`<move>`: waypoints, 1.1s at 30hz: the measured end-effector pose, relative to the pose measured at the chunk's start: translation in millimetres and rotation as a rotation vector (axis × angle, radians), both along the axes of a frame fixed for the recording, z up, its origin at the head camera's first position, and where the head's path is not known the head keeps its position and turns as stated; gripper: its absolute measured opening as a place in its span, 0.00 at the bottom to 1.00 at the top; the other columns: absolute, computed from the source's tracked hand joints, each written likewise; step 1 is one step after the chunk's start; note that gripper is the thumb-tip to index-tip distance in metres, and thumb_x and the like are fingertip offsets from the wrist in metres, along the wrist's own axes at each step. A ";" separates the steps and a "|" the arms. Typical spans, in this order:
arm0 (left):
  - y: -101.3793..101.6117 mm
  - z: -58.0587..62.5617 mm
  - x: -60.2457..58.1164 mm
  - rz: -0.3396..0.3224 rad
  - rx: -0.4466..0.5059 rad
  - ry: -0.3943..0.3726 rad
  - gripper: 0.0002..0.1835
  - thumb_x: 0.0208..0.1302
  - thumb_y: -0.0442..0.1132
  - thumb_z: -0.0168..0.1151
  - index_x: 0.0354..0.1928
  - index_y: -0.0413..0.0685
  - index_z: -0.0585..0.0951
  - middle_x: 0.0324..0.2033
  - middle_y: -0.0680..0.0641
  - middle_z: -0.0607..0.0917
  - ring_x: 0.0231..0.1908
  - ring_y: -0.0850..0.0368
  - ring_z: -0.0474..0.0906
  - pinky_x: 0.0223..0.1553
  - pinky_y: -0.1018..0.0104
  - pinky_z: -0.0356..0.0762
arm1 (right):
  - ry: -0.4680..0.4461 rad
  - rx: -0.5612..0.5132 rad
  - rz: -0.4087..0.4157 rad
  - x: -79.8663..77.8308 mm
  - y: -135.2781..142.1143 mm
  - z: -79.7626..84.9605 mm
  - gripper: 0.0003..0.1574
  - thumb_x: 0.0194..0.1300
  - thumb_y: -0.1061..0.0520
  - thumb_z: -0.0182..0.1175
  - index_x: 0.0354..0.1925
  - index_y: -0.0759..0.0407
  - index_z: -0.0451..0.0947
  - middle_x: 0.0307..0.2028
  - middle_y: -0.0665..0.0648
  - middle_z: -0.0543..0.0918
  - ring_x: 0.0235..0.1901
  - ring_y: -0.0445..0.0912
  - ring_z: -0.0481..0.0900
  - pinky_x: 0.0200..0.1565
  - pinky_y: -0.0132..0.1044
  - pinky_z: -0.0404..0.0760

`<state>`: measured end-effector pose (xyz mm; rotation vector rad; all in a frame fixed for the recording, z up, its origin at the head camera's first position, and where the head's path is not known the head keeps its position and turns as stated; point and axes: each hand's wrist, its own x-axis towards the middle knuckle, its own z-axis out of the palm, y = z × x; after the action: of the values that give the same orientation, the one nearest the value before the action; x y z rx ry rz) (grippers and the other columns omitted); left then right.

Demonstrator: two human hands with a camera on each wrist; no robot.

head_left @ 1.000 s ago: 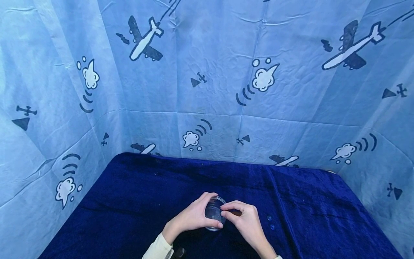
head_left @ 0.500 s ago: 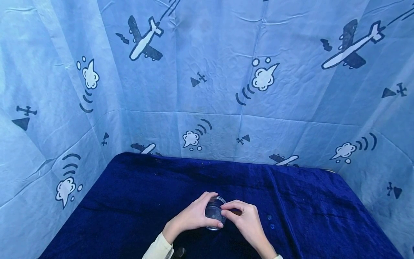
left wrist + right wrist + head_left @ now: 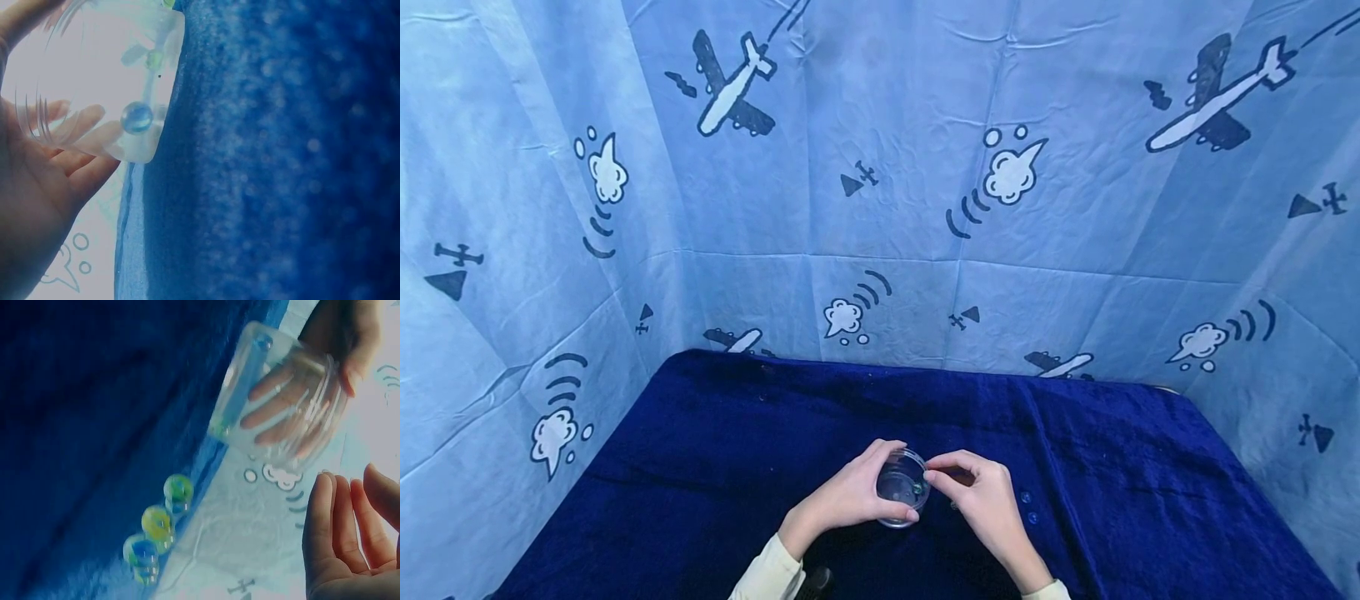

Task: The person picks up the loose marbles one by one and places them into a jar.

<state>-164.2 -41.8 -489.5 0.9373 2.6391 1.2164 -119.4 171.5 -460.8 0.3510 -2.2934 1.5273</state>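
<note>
left hand (image 3: 850, 497) grips clear jar (image 3: 897, 490) | right hand (image 3: 987, 496) fingers relaxed, empty | blue marble (image 3: 136, 117), green marble (image 3: 154, 59) in | ≥3 loose marbles (image 3: 157, 520) look pending

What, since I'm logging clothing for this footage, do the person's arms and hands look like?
Both the left hand and right hand are bare; no gloves, rings or bracelets show. The left sleeve is pale cream, long and plain, ending near the wrist. The right sleeve looks the same colour, but only a little shows at the frame's lower edge. No cables or markings are visible on either.
</note>
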 end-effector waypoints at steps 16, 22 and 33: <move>0.5 -0.1 0.6 0.002 0.017 -0.033 0.50 0.53 0.59 0.78 0.73 0.44 0.69 0.61 0.47 0.77 0.61 0.55 0.76 0.63 0.58 0.74 | -0.071 0.021 -0.153 -4.7 33.8 17.4 0.04 0.61 0.62 0.75 0.37 0.58 0.91 0.37 0.53 0.90 0.34 0.36 0.85 0.36 0.26 0.80; 0.2 -2.0 0.0 -0.007 0.024 -0.016 0.49 0.52 0.58 0.79 0.72 0.45 0.69 0.61 0.47 0.77 0.61 0.55 0.76 0.63 0.59 0.73 | -0.085 0.038 -0.192 -9.2 46.9 16.3 0.04 0.62 0.62 0.74 0.37 0.59 0.90 0.37 0.54 0.90 0.33 0.35 0.85 0.35 0.25 0.78; -0.1 -3.0 -0.9 -0.013 0.020 0.020 0.50 0.52 0.58 0.79 0.72 0.44 0.69 0.61 0.48 0.77 0.61 0.55 0.76 0.64 0.60 0.72 | -0.161 0.127 -0.277 -17.1 82.1 12.7 0.07 0.64 0.58 0.73 0.40 0.59 0.90 0.38 0.54 0.90 0.34 0.33 0.83 0.36 0.26 0.76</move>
<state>-165.1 -41.9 -492.5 0.9728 2.6364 1.2390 -136.5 253.6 -448.1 -0.0597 -2.4466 1.3184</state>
